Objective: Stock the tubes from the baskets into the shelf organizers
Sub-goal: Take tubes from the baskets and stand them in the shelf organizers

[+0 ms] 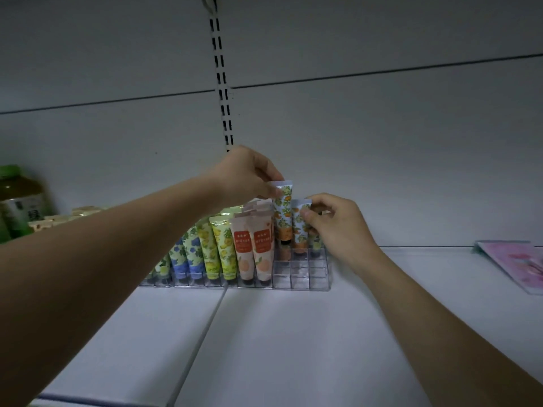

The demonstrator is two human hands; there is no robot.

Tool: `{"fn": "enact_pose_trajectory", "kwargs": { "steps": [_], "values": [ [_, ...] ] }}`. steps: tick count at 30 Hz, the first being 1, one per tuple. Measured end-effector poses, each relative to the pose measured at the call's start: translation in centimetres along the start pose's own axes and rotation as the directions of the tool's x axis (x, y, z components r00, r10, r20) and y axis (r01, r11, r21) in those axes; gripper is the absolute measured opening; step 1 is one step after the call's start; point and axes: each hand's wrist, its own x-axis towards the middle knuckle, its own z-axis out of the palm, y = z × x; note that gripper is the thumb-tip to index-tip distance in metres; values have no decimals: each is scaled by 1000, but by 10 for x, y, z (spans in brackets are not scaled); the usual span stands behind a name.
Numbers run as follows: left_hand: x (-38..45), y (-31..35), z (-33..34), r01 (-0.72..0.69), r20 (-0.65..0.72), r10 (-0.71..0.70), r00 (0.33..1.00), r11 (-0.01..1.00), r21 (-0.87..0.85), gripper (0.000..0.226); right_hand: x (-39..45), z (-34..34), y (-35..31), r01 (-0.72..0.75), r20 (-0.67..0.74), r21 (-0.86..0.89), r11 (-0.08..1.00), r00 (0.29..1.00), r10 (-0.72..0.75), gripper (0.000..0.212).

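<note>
A clear plastic organizer with small square cells stands on the white shelf. Its left cells hold several upright tubes: blue-flower, yellow-lemon and peach-coloured tubes. My left hand pinches the top end of an orange-fruit patterned tube, cap down just above a back cell. My right hand grips a second orange-fruit tube standing right beside it. The front right cells hold nothing.
A green-capped bottle and beige packets sit at the far left of the shelf. A pink flat package lies at the right edge. A slotted upright runs up the back panel.
</note>
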Motion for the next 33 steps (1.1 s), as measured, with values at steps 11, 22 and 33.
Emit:
{"fn": "enact_pose_trajectory", "kwargs": {
  "steps": [11, 22, 33],
  "values": [
    [-1, 5, -4, -2, 2, 1, 1000, 995, 99, 15, -1, -1, 7, 5, 15, -172, 985, 1000, -3, 11],
    [0, 5, 10, 46, 32, -58, 998, 955, 293, 16, 2, -20, 13, -184, -170, 8, 983, 968, 183, 10],
    [16, -4, 32, 123, -1, -139, 990, 871, 475, 21, 2, -21, 12, -204, -171, -22, 979, 965, 198, 13]
  ]
}}
